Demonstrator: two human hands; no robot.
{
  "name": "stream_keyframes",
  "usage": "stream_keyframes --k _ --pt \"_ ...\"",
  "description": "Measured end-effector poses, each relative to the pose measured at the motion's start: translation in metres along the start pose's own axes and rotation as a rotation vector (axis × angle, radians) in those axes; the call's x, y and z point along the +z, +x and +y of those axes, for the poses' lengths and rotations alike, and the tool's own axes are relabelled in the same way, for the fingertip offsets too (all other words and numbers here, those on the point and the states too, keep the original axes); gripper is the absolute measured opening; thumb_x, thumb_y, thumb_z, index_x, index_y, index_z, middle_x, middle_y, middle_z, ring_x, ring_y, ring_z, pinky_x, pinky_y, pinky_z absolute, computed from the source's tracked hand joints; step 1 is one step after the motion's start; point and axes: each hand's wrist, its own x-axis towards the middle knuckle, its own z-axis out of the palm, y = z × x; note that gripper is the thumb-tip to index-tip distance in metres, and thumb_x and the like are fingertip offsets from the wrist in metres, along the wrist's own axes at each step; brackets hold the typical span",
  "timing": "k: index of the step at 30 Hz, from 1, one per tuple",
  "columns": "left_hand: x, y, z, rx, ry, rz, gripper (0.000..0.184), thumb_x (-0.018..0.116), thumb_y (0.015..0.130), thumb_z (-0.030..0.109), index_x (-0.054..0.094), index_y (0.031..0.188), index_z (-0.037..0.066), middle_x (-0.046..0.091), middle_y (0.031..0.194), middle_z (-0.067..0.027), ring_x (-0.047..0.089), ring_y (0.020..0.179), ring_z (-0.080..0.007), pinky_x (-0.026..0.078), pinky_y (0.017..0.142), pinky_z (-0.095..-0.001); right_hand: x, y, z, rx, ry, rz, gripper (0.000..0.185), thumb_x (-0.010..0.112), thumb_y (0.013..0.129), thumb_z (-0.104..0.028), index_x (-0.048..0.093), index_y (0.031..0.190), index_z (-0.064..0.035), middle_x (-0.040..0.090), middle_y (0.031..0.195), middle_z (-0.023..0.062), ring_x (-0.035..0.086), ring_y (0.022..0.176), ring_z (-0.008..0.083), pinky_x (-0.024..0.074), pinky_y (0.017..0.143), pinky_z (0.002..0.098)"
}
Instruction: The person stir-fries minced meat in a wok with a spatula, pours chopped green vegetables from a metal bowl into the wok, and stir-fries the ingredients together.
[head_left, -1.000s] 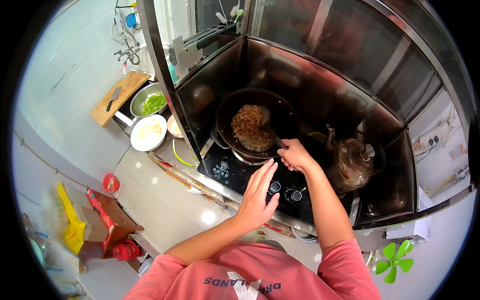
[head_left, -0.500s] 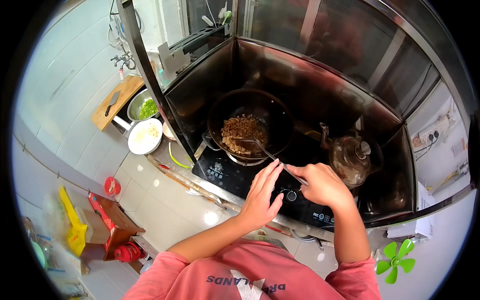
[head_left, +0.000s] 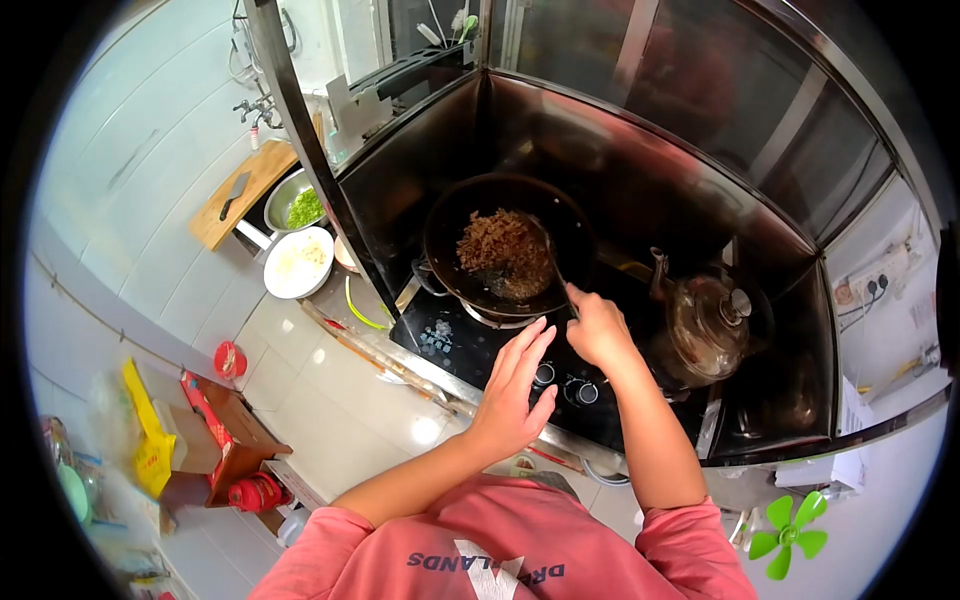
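Note:
My right hand [head_left: 603, 332] is wrapped around the handle of a metal cooking spatula [head_left: 556, 262], whose head reaches into a dark wok [head_left: 575, 225] along the right side of the food. Brown crumbled mince [head_left: 497, 240] lies in the wok's bottom. The spatula's head is partly lost against the dark pan. In front of the wok, my left hand [head_left: 513, 400] hovers near the stove's front edge with fingers stretched out, holding nothing. Beneath the wok is a black glass-topped stove [head_left: 465, 350] with knobs beside my hands.
A glass kettle [head_left: 703, 325] stands right of the wok. To the left are a white pan [head_left: 299, 264], a metal bowl of chopped greens [head_left: 303, 208], and a cutting board [head_left: 225, 215] with a cleaver [head_left: 236, 193]. Metal panels and a frame post [head_left: 310, 150] enclose the stove.
My right hand has moved forward and slightly left, swinging the spatula to the wok's right side. The mince has shifted and bunched farther back. My left hand stays nearly in place.

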Motion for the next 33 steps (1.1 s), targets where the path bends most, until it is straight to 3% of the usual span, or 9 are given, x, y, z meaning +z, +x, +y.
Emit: stream_keyframes --k 7,14,18,22,24,27,33 --pt "0.0 -0.002 0.0 -0.007 0.003 -0.002 0.063 0.059 0.077 0.003 0.036 0.136 0.002 0.034 0.141 -0.0175 0.035 0.128 -0.0344 0.028 0.105 -0.0404 0.016 0.004 -0.001 -0.162 -0.042 -0.036 0.055 0.055 0.07 0.0 0.054 0.124 -0.0054 0.062 0.098 0.0262 0.06 0.095 0.0396 0.0486 0.086 0.0434" --pt "0.005 -0.001 0.004 0.036 0.003 -0.024 0.064 0.058 0.076 0.001 0.035 0.135 -0.001 0.033 0.14 -0.0189 0.036 0.124 -0.0364 0.031 0.103 -0.0418 -0.049 -0.055 -0.009 -0.202 -0.186 -0.208 0.053 0.057 0.065 0.003 0.062 0.116 -0.0102 0.064 0.092 0.0222 0.062 0.089 0.0386 0.0503 0.078 0.0446" --pt "0.009 -0.003 0.006 0.043 -0.015 -0.036 0.064 0.059 0.076 0.001 0.035 0.135 -0.001 0.033 0.139 -0.0187 0.036 0.125 -0.0361 0.03 0.103 -0.0415 -0.041 -0.052 -0.013 -0.232 -0.252 -0.281 0.048 0.058 0.067 0.0 0.063 0.114 -0.0085 0.064 0.091 0.0219 0.062 0.088 0.0388 0.0506 0.078 0.0449" --pt "0.01 -0.006 0.006 0.032 -0.031 -0.032 0.063 0.059 0.077 0.002 0.036 0.135 0.002 0.034 0.14 -0.0179 0.036 0.127 -0.0348 0.029 0.105 -0.0403 -0.003 -0.022 -0.007 -0.233 -0.037 -0.1 0.045 0.058 0.072 -0.003 0.06 0.116 -0.0055 0.063 0.092 0.0251 0.062 0.091 0.0385 0.0504 0.081 0.0434" --pt "0.008 -0.007 0.006 0.026 -0.026 -0.029 0.063 0.059 0.077 0.002 0.036 0.135 0.001 0.035 0.139 -0.0179 0.036 0.127 -0.0347 0.029 0.105 -0.0403 0.0 -0.016 -0.011 -0.083 -0.013 -0.079 0.049 0.059 0.074 -0.005 0.056 0.123 -0.0061 0.061 0.102 0.0262 0.059 0.099 0.038 0.0476 0.086 0.0424" --pt "0.006 -0.007 0.008 0.016 -0.02 -0.03 0.063 0.059 0.077 0.002 0.036 0.135 0.001 0.035 0.139 -0.0179 0.036 0.127 -0.0345 0.029 0.105 -0.0401 -0.001 -0.01 -0.013 -0.026 0.02 0.006 0.051 0.059 0.074 -0.005 0.054 0.125 -0.007 0.06 0.104 0.0264 0.059 0.1 0.0378 0.047 0.088 0.042" --pt "0.004 -0.009 0.01 0.013 -0.02 -0.029 0.063 0.059 0.077 0.002 0.037 0.135 0.001 0.036 0.139 -0.0178 0.036 0.126 -0.0341 0.029 0.105 -0.0398 0.016 0.02 -0.007 -0.057 -0.095 -0.065 0.053 0.057 0.073 -0.002 0.053 0.126 -0.0089 0.064 0.096 0.0232 0.062 0.094 0.038 0.0506 0.082 0.0431"
